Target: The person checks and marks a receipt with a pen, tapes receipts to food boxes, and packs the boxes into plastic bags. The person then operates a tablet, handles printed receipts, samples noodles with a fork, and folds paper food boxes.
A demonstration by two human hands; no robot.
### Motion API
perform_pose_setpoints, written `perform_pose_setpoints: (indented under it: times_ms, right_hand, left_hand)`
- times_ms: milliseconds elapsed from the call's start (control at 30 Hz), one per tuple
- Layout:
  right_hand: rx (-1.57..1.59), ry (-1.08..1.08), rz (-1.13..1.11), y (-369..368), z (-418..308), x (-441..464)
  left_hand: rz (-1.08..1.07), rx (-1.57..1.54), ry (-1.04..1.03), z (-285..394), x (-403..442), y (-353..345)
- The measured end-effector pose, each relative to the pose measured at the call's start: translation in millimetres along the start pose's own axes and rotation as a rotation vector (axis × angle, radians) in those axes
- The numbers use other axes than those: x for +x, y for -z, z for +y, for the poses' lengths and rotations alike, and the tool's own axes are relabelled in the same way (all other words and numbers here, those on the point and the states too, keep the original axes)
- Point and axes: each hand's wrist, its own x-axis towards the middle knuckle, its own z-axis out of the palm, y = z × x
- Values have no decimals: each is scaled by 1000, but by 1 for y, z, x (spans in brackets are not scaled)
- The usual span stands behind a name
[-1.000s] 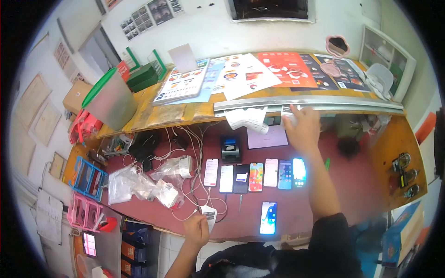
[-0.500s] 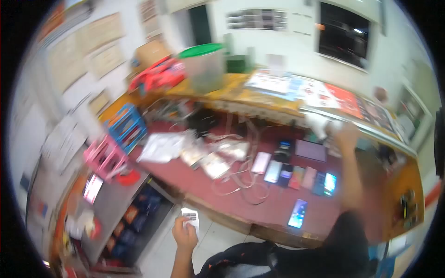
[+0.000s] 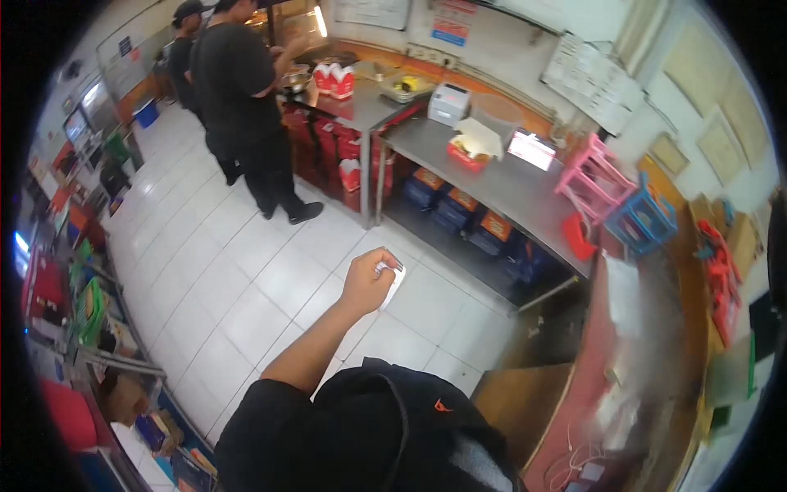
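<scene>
My left hand [image 3: 366, 283] is closed on a small white paper slip [image 3: 394, 287], held out over the tiled floor in front of my body. Most of the slip is hidden behind my fingers, and its print cannot be read from here. My right hand is out of the picture. Beyond the slip, a steel counter [image 3: 484, 176] carries a white label printer [image 3: 449, 104], an open food box [image 3: 469, 153] with a red base, and a lit screen [image 3: 533, 151].
Two people in dark clothes stand at a food counter, the nearer one [image 3: 238, 90] facing it. Red-and-white boxes [image 3: 334, 80] stand there. Pink [image 3: 597, 180] and blue [image 3: 643, 215] plastic racks are on the right. Blue bundles [image 3: 492, 234] fill the lower shelf. Cluttered shelving [image 3: 123, 361] lines the left.
My view has swung left, from the red table with phones to the kitchen aisle. The left hand still grips the slip. My right arm, earlier stretched over the table, has left the view.
</scene>
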Motion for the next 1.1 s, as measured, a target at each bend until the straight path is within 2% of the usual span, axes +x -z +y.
perform_pose_setpoints:
  times_ms: [67, 133, 167, 267, 300, 367, 433, 500, 567, 600, 700, 767, 800, 867, 900, 933, 1000, 1033, 1067, 1100]
  right_hand:
    - [222, 248, -73, -21, -107, -11]
    - [394, 493, -199, -34, -215, -31]
    - [460, 612, -283, -41, -266, -46]
    - [542, 906, -519, -52, -398, -83]
    - [532, 977, -595, -55, -433, -93]
    - [473, 1096, -727, -65, -499, -108]
    - [363, 1191, -820, -82, -560, -115]
    - [213, 1283, -888, -99, -616, -117]
    - [27, 1360, -934, -109, -670, -115]
    - [-73, 1413, -927, -110, -697, -115]
    - [-324, 1660, -749, -100, -810, -116]
    - [-263, 1797, -431, -65, -915, -130]
    - [-63, 1772, -303, -29, -967, -142]
    - [641, 1655, -239, 77, -1066, -180]
    - [784, 1674, -261, 128, -1114, -202]
    - [1012, 1653, -374, 211, -1121, -232]
    - [1303, 1735, -384, 274, -1184, -289]
    - [1328, 1766, -430, 313, -1190, -319]
    - [1349, 1787, -482, 352, -1174, -354]
    - [1297, 1806, -630, 380, -1158, -388]
  left_hand:
    - [93, -75, -23, -21, 0, 19]
    - [67, -123, -126, -25, 8, 25]
    - [87, -113, -104, -19, 12, 27]
    - [28, -68, -79, 10, 35, 36]
    - [31, -47, -137, 13, 46, 40]
    - [48, -1, -240, 17, 66, 55]
    - [112, 39, -242, 11, 85, 75]
    - [185, 79, -222, 0, 93, 99]
    - [276, 165, -82, -15, 98, 129]
    - [290, 183, -69, -24, 97, 142]
    - [568, 187, 48, -46, 83, 181]
    - [729, 173, 100, -50, 69, 203]
    - [811, 140, 122, -50, 62, 212]
    - [920, 162, 177, -50, 44, 230]
    - [1013, 188, 206, -52, 34, 239]
    - [1027, 190, 212, -56, 25, 249]
    - [1169, 265, 193, -66, 6, 269]
    - [1169, 266, 194, -74, -5, 282]
    - [1265, 233, 211, -84, -18, 295]
    - [1350, 201, 232, -90, -31, 309]
